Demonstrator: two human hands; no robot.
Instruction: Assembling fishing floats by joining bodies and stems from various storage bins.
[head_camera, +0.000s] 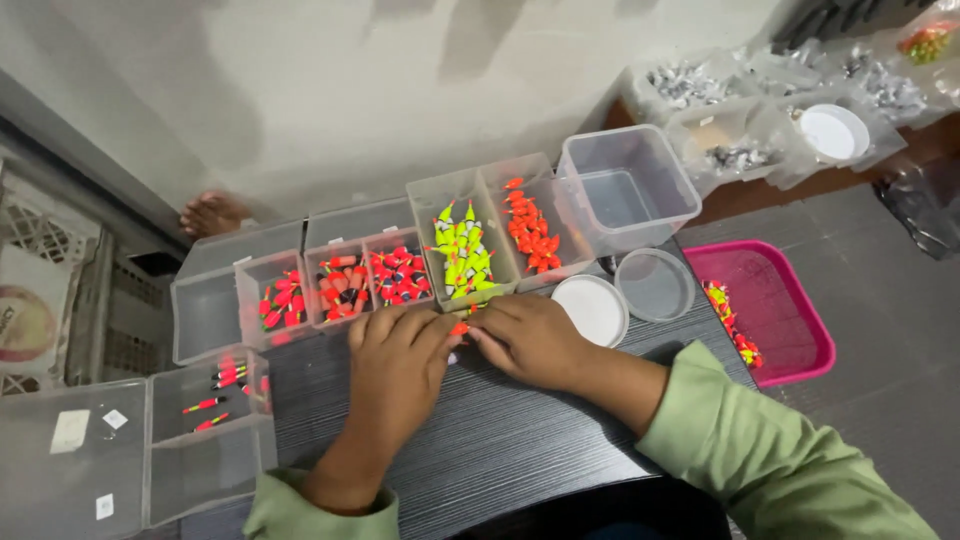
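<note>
Orange, a small float (459, 328) is pinched between the fingertips of the left hand (398, 365) and right hand (530, 340), low over the dark table (500, 440); its long axis is too hidden to tell. Just beyond stand clear rectangular boxes (460, 250) of orange and yellow-green floats, with a pink tray (800, 340) at right.

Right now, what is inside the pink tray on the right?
The pink tray holds a small row of mixed red, yellow and green floats along its left edge. The rest looks bare; nothing covers it.
</note>
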